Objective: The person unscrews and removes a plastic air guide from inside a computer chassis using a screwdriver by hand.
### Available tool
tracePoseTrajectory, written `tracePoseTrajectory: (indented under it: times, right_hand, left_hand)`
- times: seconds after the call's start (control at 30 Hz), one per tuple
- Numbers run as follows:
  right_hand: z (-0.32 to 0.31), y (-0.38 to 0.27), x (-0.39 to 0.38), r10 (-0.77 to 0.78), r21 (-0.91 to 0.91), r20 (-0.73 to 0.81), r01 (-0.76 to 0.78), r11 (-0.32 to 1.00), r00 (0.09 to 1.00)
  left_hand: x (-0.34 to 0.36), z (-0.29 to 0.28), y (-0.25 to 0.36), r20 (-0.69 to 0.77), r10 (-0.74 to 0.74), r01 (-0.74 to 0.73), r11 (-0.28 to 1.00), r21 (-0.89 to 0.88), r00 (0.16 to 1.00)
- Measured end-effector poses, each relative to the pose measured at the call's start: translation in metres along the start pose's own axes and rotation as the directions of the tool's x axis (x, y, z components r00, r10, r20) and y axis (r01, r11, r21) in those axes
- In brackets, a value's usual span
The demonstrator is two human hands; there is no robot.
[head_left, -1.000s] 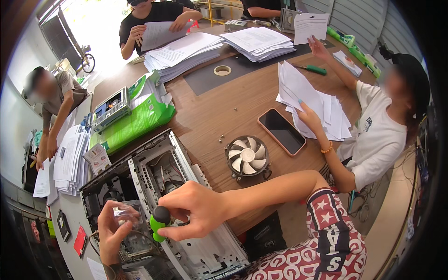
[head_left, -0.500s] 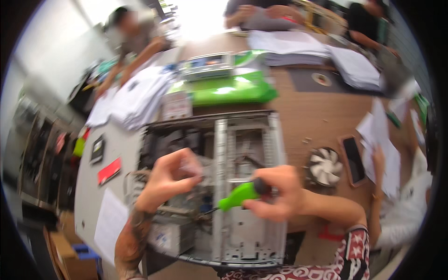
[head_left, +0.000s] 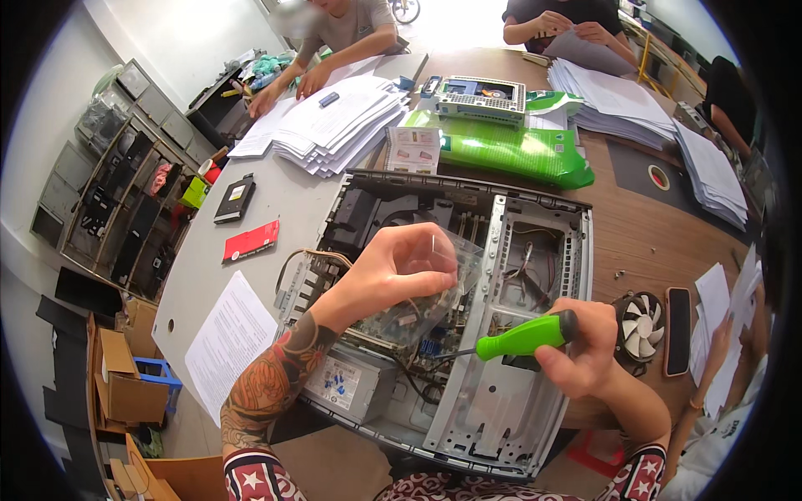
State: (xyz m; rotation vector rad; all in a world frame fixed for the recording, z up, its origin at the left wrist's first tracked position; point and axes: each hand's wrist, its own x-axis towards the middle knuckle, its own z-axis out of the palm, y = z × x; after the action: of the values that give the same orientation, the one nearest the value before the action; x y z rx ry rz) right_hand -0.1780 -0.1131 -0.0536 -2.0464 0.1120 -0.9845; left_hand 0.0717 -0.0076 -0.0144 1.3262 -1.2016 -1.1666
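Note:
An open desktop computer case (head_left: 493, 434) lies on the table in front of me, its boards, wires and metal frame exposed. Over its middle, my left hand (head_left: 397, 271) pinches a clear plastic bag (head_left: 455, 288) between thumb and fingers; what is inside the bag is too small to make out. My right hand (head_left: 585, 346) grips a green screwdriver (head_left: 526, 336) by its black handle end, above the case's right side. Its dark shaft points left over the metal divider towards the circuit board, and I cannot tell whether the tip touches anything. A boxy power supply (head_left: 351, 384) sits at the case's near left.
A white-bladed fan (head_left: 642, 327) and a phone (head_left: 677, 330) lie right of the case. Left are a black drive (head_left: 235, 199), a red packet (head_left: 251, 241) and a printed sheet (head_left: 234, 334). Beyond stand paper stacks (head_left: 334, 125) and a green package (head_left: 510, 154). Other people sit around the table.
My view has swung left and steadied, so the case and both hands appear farther right. Both hands keep their holds on the bag and the screwdriver.

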Motion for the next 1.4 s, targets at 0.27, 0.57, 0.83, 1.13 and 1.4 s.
tracePoseTrajectory:
  times: [0.27, 0.57, 0.83, 1.13, 1.4]
  right_hand:
    - [-0.001, -0.003, 0.001, 0.005, -0.006, 0.01, -0.005, 1.0, 1.0]
    - [-0.001, -0.002, 0.002, -0.015, 0.003, 0.028, 0.015, 1.0, 0.999]
    - [-0.002, -0.003, 0.001, 0.021, 0.008, 0.027, -0.022, 1.0, 0.999]
    - [-0.007, -0.004, 0.008, -0.026, 0.046, 0.163, 0.018, 0.999, 0.986]
    - [-0.006, -0.002, -0.001, 0.014, 0.051, 0.052, -0.017, 0.999, 0.999]
  left_hand:
    - [0.0, 0.0, 0.002, 0.011, 0.066, -0.066, 0.998, 0.001, 0.998]
    - [0.002, -0.008, -0.003, 0.013, 0.016, -0.016, 1.0, -0.017, 1.0]
    - [0.003, -0.007, -0.006, 0.01, 0.023, -0.021, 0.99, -0.138, 1.0]
    - [0.003, -0.005, -0.006, -0.003, 0.033, -0.033, 0.999, -0.008, 0.999]
    - [0.004, -0.006, -0.003, -0.007, 0.015, -0.016, 0.998, -0.069, 1.0]
